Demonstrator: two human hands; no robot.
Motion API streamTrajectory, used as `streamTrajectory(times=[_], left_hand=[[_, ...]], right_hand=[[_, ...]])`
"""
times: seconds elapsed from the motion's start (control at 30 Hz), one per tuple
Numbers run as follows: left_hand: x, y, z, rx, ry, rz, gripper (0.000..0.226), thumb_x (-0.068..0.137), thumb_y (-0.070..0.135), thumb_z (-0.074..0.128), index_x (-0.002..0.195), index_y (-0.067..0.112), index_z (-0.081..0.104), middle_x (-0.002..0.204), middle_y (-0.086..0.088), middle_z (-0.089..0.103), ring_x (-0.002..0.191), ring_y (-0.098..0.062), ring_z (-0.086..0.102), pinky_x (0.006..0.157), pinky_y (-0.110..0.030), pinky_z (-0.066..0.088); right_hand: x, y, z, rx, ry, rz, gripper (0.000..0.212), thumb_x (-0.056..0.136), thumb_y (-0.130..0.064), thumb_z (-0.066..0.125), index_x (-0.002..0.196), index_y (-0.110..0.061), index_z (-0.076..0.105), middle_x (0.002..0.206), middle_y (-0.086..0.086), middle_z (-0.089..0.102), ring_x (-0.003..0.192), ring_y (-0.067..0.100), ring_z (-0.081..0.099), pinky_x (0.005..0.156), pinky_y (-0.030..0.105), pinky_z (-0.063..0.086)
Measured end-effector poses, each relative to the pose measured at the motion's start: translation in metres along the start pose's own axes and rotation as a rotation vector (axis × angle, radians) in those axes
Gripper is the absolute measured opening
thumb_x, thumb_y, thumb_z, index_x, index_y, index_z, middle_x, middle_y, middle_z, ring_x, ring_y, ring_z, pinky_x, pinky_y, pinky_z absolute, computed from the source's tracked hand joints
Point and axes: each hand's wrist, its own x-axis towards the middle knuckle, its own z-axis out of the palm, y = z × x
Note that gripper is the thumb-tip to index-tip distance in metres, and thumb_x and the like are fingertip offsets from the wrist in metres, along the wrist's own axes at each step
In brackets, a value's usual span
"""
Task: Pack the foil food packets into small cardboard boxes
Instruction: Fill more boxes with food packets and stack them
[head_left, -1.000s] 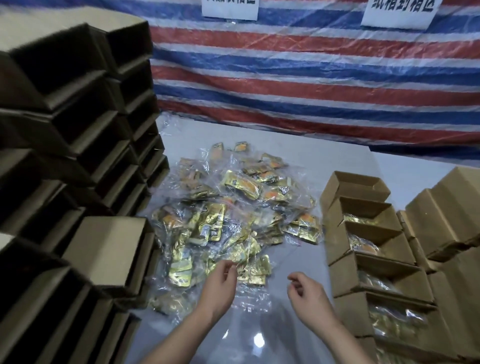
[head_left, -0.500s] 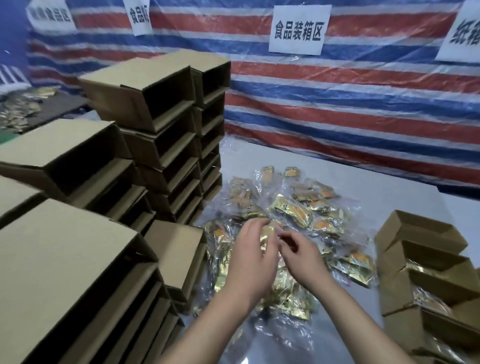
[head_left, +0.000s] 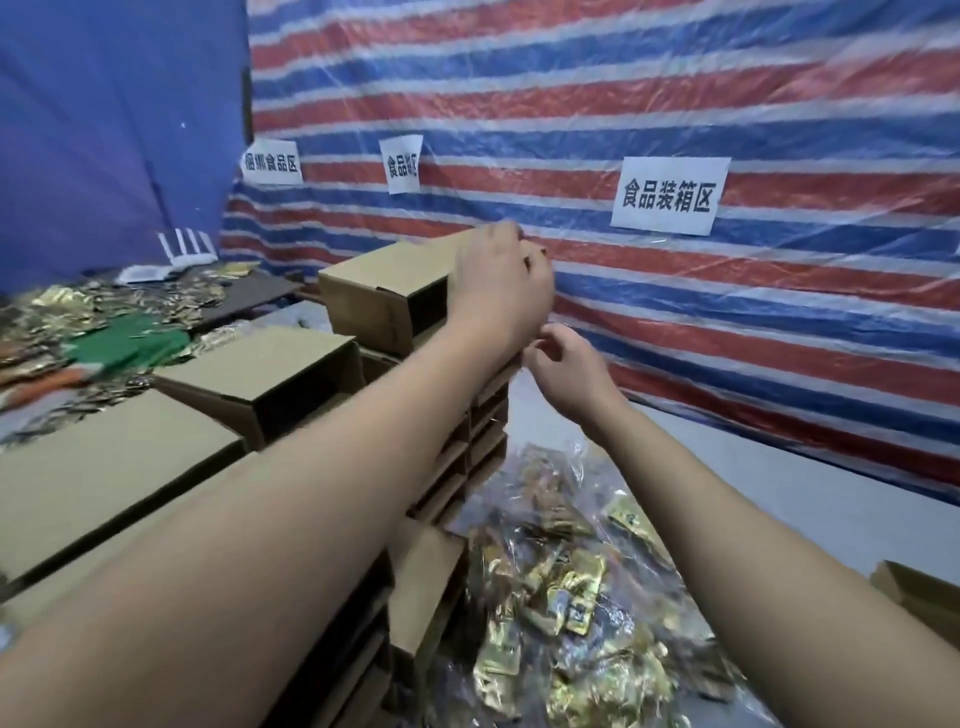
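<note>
The left hand is raised to the top box of the far stack; its fingers are curled over the box's right end, though how firmly the box is gripped cannot be told. The right hand is held just beside the stack, below the left hand, with fingers loosely curled and nothing seen in them. The foil packets, in clear plastic, are piled on the table to the right of the stacks, below the right forearm. More open boxes are stacked at left. A paper sign is fixed to the striped tarp behind.
</note>
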Motion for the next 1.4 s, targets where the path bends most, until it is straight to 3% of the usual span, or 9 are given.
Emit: streamTrajectory(times=[0.23, 0.43, 0.57, 0.73, 0.9, 1.0, 1.13, 1.27, 1.4], left_hand=[[0.064, -0.114, -0.021, 0.564, -0.149, -0.077, 0.054, 0.09, 0.043, 0.053, 0.136, 0.014, 0.047, 0.133, -0.011, 0.053, 0.121, -0.032, 0.052, 0.1, -0.048, 0.043], [0.075, -0.146, -0.001, 0.698, -0.35, -0.091, 0.054, 0.089, 0.044, 0.058, 0.134, 0.016, 0.047, 0.136, -0.009, 0.051, 0.126, -0.031, 0.046, 0.107, -0.052, 0.034], [0.076, -0.151, 0.006, 0.696, -0.322, -0.088, 0.037, 0.09, 0.03, 0.055, 0.125, 0.016, 0.053, 0.124, -0.009, 0.057, 0.119, -0.031, 0.049, 0.105, -0.052, 0.036], [0.069, -0.155, 0.007, 0.658, -0.161, -0.076, 0.026, 0.091, 0.013, 0.044, 0.113, 0.012, 0.058, 0.113, -0.013, 0.061, 0.109, -0.034, 0.052, 0.097, -0.054, 0.039], [0.065, -0.147, -0.015, 0.68, -0.041, 0.022, 0.023, 0.09, 0.017, 0.044, 0.103, 0.01, 0.061, 0.1, -0.015, 0.063, 0.094, -0.035, 0.057, 0.085, -0.051, 0.047], [0.064, -0.121, -0.036, 0.596, -0.016, 0.078, 0.023, 0.089, 0.022, 0.043, 0.092, 0.01, 0.063, 0.092, -0.014, 0.064, 0.082, -0.032, 0.056, 0.071, -0.042, 0.048], [0.063, -0.068, -0.061, 0.517, -0.088, 0.099, 0.022, 0.086, 0.026, 0.048, 0.081, 0.013, 0.065, 0.079, -0.008, 0.063, 0.072, -0.027, 0.055, 0.064, -0.035, 0.047], [0.055, -0.011, -0.067, 0.385, -0.252, 0.134, 0.02, 0.082, 0.023, 0.048, 0.071, 0.02, 0.065, 0.07, -0.003, 0.062, 0.066, -0.02, 0.057, 0.052, -0.027, 0.045], [0.037, 0.028, -0.044, 0.166, -0.44, 0.137, 0.025, 0.087, 0.022, 0.049, 0.086, 0.018, 0.073, 0.079, -0.003, 0.068, 0.076, -0.019, 0.064, 0.061, -0.031, 0.056]], right_hand=[[0.049, -0.023, 0.021, -0.05, -0.095, 0.037, 0.058, 0.096, -0.033, 0.052, 0.151, -0.025, 0.036, 0.149, 0.005, 0.047, 0.133, 0.024, 0.047, 0.101, 0.038, 0.047], [0.075, -0.027, 0.029, -0.102, -0.103, 0.066, 0.06, 0.097, -0.03, 0.052, 0.152, -0.02, 0.032, 0.145, 0.007, 0.048, 0.088, 0.008, 0.054, 0.061, 0.015, 0.039], [0.078, -0.025, 0.03, -0.12, -0.101, 0.08, 0.06, 0.096, -0.031, 0.053, 0.151, -0.018, 0.034, 0.148, 0.008, 0.045, 0.121, 0.024, 0.053, 0.085, 0.03, 0.046], [0.075, -0.021, 0.025, -0.099, -0.097, 0.092, 0.05, 0.094, -0.029, 0.054, 0.141, -0.019, 0.043, 0.132, 0.007, 0.054, 0.097, 0.015, 0.055, 0.065, 0.023, 0.042], [0.07, -0.027, 0.009, -0.107, -0.035, 0.096, 0.056, 0.096, -0.026, 0.054, 0.148, -0.016, 0.037, 0.143, 0.01, 0.047, 0.122, 0.026, 0.052, 0.092, 0.035, 0.049], [0.068, -0.037, -0.006, -0.112, 0.008, 0.076, 0.054, 0.096, -0.024, 0.053, 0.148, -0.014, 0.039, 0.142, 0.01, 0.049, 0.125, 0.027, 0.052, 0.087, 0.03, 0.042], [0.065, -0.052, -0.03, -0.188, 0.028, 0.02, 0.054, 0.095, -0.026, 0.054, 0.146, -0.014, 0.041, 0.144, 0.01, 0.048, 0.126, 0.028, 0.05, 0.088, 0.03, 0.04], [0.054, -0.06, -0.068, -0.345, 0.148, -0.065, 0.061, 0.091, -0.022, 0.056, 0.149, -0.013, 0.036, 0.151, 0.011, 0.037, 0.138, 0.029, 0.037, 0.111, 0.038, 0.033], [0.029, -0.052, -0.122, -0.454, 0.161, -0.06, 0.064, 0.085, -0.015, 0.057, 0.148, -0.017, 0.041, 0.151, 0.007, 0.038, 0.139, 0.026, 0.037, 0.112, 0.035, 0.033]])
